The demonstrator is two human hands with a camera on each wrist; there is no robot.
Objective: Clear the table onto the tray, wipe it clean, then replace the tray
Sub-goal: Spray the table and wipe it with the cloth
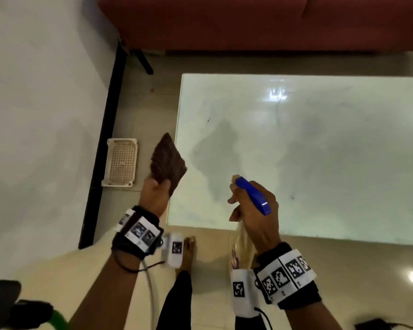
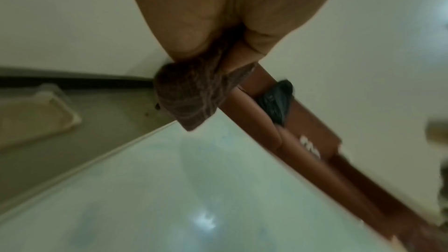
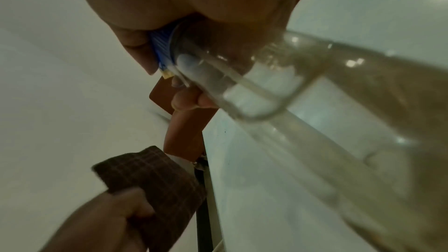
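Observation:
A pale glass table [image 1: 320, 151] fills the right of the head view, its top [image 2: 169, 189] bare. My left hand [image 1: 154, 194] grips a folded brown checked cloth [image 1: 168, 161] upright, just off the table's near left corner. The cloth [image 2: 191, 93] shows again below the fingers in the left wrist view, and also as the cloth [image 3: 155, 179] from the right wrist. My right hand [image 1: 253, 210] grips a clear spray bottle with a blue trigger head [image 1: 254, 195] above the table's near edge. The bottle body [image 3: 327, 102] runs down along the wrist.
A cream perforated tray [image 1: 121, 163] lies on the floor left of the table, against a black skirting [image 1: 105, 139]. A red-brown sofa [image 1: 248, 22] stands beyond the table. My bare foot [image 1: 188, 253] is on the tiles near the table corner.

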